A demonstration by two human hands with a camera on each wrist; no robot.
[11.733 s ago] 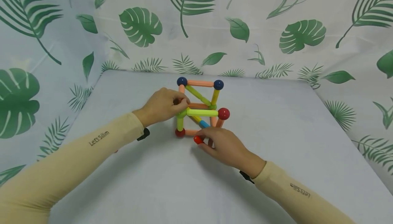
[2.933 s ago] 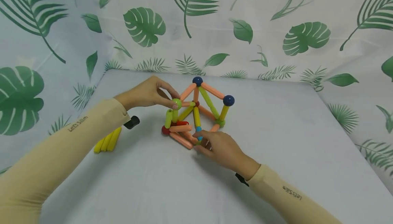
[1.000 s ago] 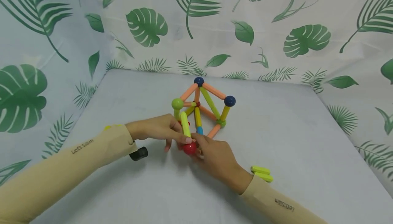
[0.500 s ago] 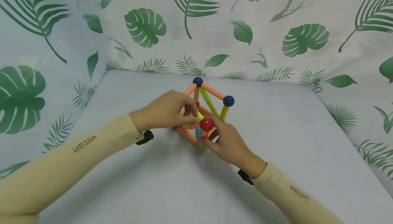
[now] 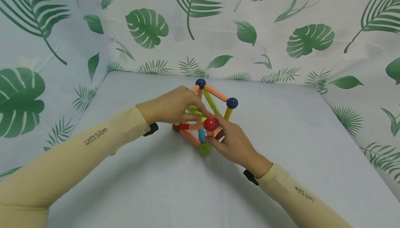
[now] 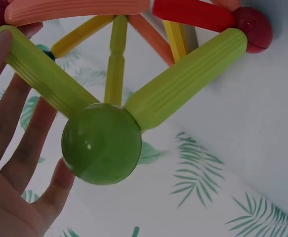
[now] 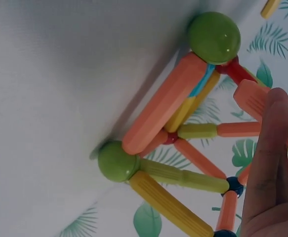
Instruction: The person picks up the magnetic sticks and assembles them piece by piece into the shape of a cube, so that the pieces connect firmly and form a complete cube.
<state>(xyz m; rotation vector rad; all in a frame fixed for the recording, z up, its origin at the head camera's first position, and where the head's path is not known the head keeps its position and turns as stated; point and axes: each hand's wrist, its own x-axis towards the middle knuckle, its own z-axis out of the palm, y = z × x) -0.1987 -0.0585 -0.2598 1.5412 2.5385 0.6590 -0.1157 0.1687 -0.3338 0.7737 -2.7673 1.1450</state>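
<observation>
Right sleeve [image 5: 300, 195], cream, is entered from the lower right; right hand [image 5: 232, 143] is set against the near side of the frame [image 5: 208, 117], fingers curled about an orange rod just under the red ball [image 5: 210, 124], which is held at the fingertips; in the right wrist view the fingers [image 7: 267, 163] are laid along an orange rod [image 7: 269, 116]. A green ball [image 5: 204, 148] is seated on the table [image 5: 175, 186] at the frame's nearest corner, just left of that hand. Left hand [image 5: 173, 107] is closed over the frame's left upper part, rods being gripped; in the left wrist view a green ball [image 6: 102, 143] joining two lime rods is seen beside the fingers [image 6: 15, 138]. A dark red ball [image 5: 176, 127] is placed at the left base. The frame is stood mid-table between both hands; two blue balls [image 5: 232, 102] are carried at its far top. Behind, a leaf-print cloth [image 5: 281, 30] is hung.
</observation>
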